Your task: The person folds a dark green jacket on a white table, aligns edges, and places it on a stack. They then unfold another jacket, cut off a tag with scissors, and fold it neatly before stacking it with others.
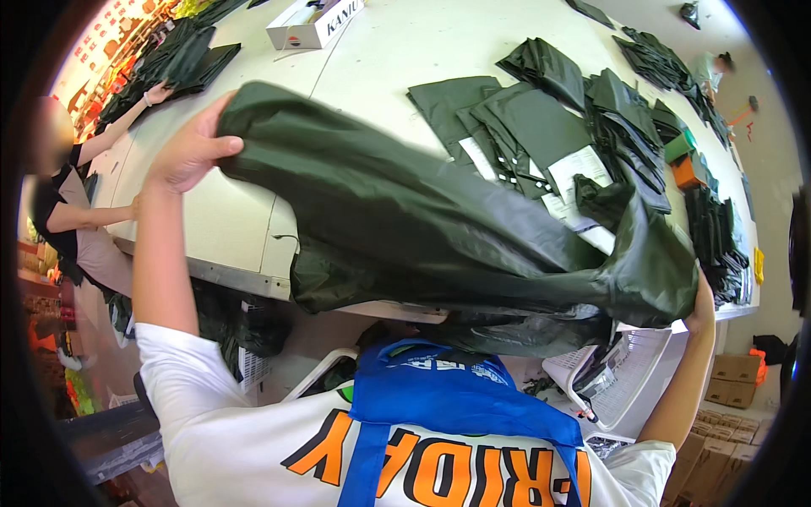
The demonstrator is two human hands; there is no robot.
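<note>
The left hand (193, 152) has its grip closed, thumb foremost, on one end of a long dark green fabric (439, 211), and the right hand (703, 302) grasps the opposite end, its fingers mostly hidden by the folds. Stretched between them, the fabric spans the near edge of the table (372, 80), its lower part hanging in front of that edge. Folded dark pieces (541, 127) lie toward the table's right edge, and a white box (308, 32) stands near the far edge.
</note>
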